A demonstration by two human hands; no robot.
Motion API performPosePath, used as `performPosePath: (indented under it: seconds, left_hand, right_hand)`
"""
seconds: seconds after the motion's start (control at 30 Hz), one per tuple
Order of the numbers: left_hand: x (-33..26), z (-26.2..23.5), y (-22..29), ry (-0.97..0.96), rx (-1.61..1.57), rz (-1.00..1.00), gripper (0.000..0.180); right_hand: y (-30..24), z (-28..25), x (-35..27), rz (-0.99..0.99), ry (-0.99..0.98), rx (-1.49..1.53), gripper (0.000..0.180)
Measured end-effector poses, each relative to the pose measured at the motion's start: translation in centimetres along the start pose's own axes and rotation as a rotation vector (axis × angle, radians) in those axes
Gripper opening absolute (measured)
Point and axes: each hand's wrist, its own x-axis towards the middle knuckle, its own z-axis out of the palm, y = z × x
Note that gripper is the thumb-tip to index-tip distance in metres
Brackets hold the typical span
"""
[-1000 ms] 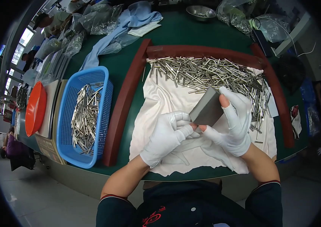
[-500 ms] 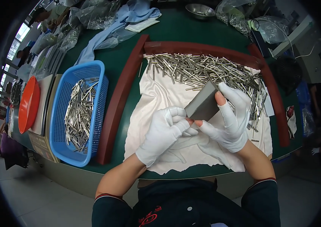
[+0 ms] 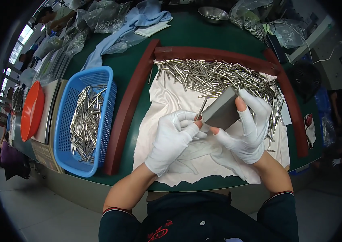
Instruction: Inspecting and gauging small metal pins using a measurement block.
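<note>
White-gloved left hand (image 3: 172, 138) pinches slim silvery metal pin (image 3: 203, 106), lower end hidden in fingers. White-gloved right hand (image 3: 249, 135) grips dark-grey rectangular block (image 3: 221, 110) beside pin; contact unclear. Beyond hands, overlapping silvery metal pins (image 3: 215, 76), many part-hidden. Below hands, red embroidered emblem (image 3: 157, 234) on dark shirt (image 3: 187, 213), lettering illegible.

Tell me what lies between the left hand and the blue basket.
The head view shows pale cloth nearest the left hand, then a red-brown rail with strips of green tabletop on both sides, up to the basket.
</note>
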Motion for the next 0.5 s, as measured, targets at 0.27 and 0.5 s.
performPosePath:
  seconds: [0.27, 0.5]
  left_hand:
    - [-0.2, 0.0, -0.1, 0.007, 0.011, 0.048, 0.023]
    - [0.0, -0.2, -0.6, -0.069, -0.081, -0.035, 0.024]
  right_hand:
    - [0.8, -0.1, -0.5, -0.017, -0.034, -0.032, 0.084]
    - [0.1, 0.2, 0.1, -0.019, -0.016, 0.033, 0.094]
